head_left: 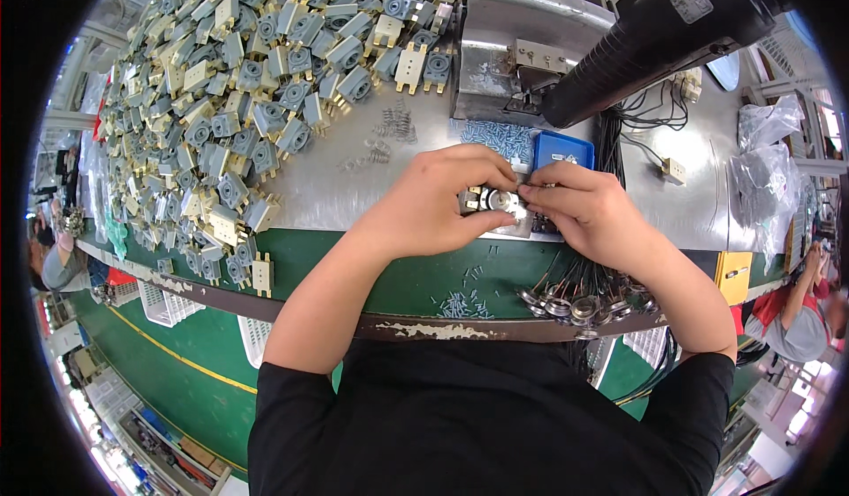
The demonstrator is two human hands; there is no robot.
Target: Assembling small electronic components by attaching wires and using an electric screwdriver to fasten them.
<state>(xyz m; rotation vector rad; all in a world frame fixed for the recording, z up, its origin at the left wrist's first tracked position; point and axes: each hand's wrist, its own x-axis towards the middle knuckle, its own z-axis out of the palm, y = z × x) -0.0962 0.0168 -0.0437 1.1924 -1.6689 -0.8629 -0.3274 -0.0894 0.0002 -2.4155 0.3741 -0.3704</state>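
Observation:
In front of me, my left hand (pixel 442 200) is curled around a small round metal part (pixel 502 201) with brass-coloured contacts at its left side. Its thumb lies below the part and the fingers reach over the top. My right hand (pixel 588 209) meets it from the right, thumb and fingers pinched together at the part's upper right edge. Whatever those fingertips hold is hidden. Just behind the fingertips are a blue tray (pixel 564 149) and a spread of small screws (pixel 497 139). Below my right wrist hang several round metal pieces (pixel 585 309) on dark wires.
A large heap of grey and cream switch-like blocks (pixel 256 72) covers the left of the table. Loose springs (pixel 393 125) lie beside it. A metal fixture (pixel 495 36) and a thick black cylinder (pixel 654 41) stand behind. More screws (pixel 462 305) rest on the green front strip.

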